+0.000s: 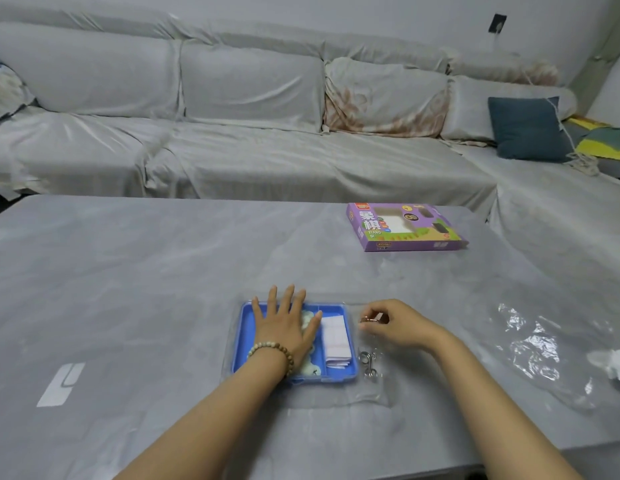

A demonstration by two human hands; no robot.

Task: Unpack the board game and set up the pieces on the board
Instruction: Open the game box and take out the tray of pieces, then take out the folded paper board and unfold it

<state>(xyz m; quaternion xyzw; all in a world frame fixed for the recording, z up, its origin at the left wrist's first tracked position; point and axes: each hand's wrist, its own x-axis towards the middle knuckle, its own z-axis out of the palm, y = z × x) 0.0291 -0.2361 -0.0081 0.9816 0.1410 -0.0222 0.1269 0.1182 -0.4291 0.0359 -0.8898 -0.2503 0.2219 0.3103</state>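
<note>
Tray [245, 336] under flat left hand [284, 329], right hand [403, 325] pinching small object [369, 319].

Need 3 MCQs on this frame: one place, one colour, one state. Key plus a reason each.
1. Where does the left hand rest?
A) raised in the air
B) on the blue tray
C) out of view

2. What colour is the game box?
A) purple
B) red
C) black

3. What is the right hand doing?
A) lying flat, fingers straight
B) gripping the game box
C) pinching a small object

Key:
1 B, its spread fingers lie flat over the blue tray's contents.
2 A, its top and sides are purple.
3 C, its curled fingertips meet on the small object just right of the blue tray.
</note>
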